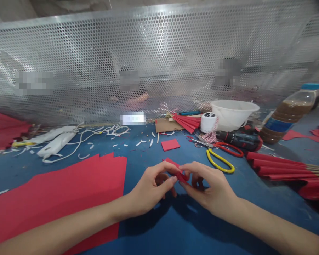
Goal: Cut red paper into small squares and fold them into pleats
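Between my two hands is a small folded piece of red paper [182, 176], held just above the blue table. My left hand [155, 182] pinches its left edge between thumb and fingers. On the other side my right hand [208, 184] grips the right part with its fingertips. The fingers hide some of the folds. A small red paper rectangle [170, 144] lies flat just beyond my hands. To the left, a fanned stack of large red sheets [95, 191] spreads under my left forearm.
On the right lie scissors [220, 164] with yellow and red handles, a power drill [239, 139], a string spool [208, 122], a white bucket [224, 115], a brown-liquid bottle [286, 115] and pleated red paper [278, 166]. A power strip [58, 143] and paper scraps lie left. A perforated metal screen [159, 46] stands behind.
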Motion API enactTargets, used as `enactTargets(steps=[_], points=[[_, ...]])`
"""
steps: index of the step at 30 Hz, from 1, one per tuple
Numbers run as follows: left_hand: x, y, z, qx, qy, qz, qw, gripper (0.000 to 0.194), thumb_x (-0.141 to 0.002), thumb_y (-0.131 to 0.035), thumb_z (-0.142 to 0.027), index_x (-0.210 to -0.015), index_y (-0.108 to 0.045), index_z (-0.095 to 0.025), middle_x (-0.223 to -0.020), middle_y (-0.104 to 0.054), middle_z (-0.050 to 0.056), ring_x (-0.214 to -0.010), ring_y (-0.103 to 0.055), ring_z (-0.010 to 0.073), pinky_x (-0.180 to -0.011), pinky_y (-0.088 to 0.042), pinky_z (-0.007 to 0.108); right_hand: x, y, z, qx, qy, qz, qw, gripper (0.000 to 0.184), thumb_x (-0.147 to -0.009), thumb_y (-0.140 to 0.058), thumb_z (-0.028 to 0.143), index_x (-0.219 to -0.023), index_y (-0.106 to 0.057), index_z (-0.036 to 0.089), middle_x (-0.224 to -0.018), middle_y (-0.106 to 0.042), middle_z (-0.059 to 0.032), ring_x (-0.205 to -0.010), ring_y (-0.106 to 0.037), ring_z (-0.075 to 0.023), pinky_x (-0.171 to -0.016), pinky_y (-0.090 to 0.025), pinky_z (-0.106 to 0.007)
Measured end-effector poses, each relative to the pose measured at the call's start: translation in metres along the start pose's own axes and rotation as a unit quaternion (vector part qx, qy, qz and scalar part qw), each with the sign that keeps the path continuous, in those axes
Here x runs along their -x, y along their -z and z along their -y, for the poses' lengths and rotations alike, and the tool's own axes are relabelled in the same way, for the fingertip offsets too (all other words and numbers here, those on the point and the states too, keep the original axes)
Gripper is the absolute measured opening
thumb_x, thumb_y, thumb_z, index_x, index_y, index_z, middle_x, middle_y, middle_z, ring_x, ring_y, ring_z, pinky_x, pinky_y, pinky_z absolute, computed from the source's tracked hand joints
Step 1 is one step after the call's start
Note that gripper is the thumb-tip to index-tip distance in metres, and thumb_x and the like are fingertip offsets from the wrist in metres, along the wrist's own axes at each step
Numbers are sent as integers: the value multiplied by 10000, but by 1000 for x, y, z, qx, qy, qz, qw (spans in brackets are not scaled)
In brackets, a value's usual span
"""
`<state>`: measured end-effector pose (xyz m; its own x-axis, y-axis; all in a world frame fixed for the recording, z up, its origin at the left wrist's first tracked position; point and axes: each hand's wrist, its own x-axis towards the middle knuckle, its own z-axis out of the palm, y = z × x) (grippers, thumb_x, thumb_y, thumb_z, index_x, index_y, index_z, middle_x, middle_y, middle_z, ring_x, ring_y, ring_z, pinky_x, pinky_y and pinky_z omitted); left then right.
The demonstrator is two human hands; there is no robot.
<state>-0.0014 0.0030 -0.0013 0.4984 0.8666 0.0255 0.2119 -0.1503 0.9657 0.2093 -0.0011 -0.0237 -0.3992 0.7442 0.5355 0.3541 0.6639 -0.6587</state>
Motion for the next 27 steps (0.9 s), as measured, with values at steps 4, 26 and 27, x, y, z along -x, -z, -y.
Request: enactTargets(steps=[4, 26, 27], points=[[0, 1, 2, -28, 8, -9, 1000, 217, -973, -569, -395, -1075, -592, -204, -758, -661, 5, -666, -678, 149, -524, -483, 204, -1, 2, 3, 0, -13, 25, 1000, 235, -911, -645, 228, -1140, -603, 249, -908, -626, -18, -601, -564, -102, -549, -462, -219], [0, 2, 5, -47, -74, -80, 993, 147, -927, -657, -315, -1018, -700, -208, -759, -659, -17, -604, -632, 97, -545, -479, 197, -2, 2, 4, -5, -42, 33, 999, 144, -958, -566, 229, -1081, -637, 205, -795, -700, -23, -564, -577, -111, -517, -437, -209], [0, 2, 5, -41, -64, -82, 994, 153, -936, -643, -327, -1013, -700, -208, -731, -647, -20, -602, -631, 100, -536, -474, 194, -2, 2, 4, -10, -39, 32, 999, 144, -959, -563, 223, -1089, -625, 211, -826, -704, -23, -570, -574, -108, -523, -439, -207]])
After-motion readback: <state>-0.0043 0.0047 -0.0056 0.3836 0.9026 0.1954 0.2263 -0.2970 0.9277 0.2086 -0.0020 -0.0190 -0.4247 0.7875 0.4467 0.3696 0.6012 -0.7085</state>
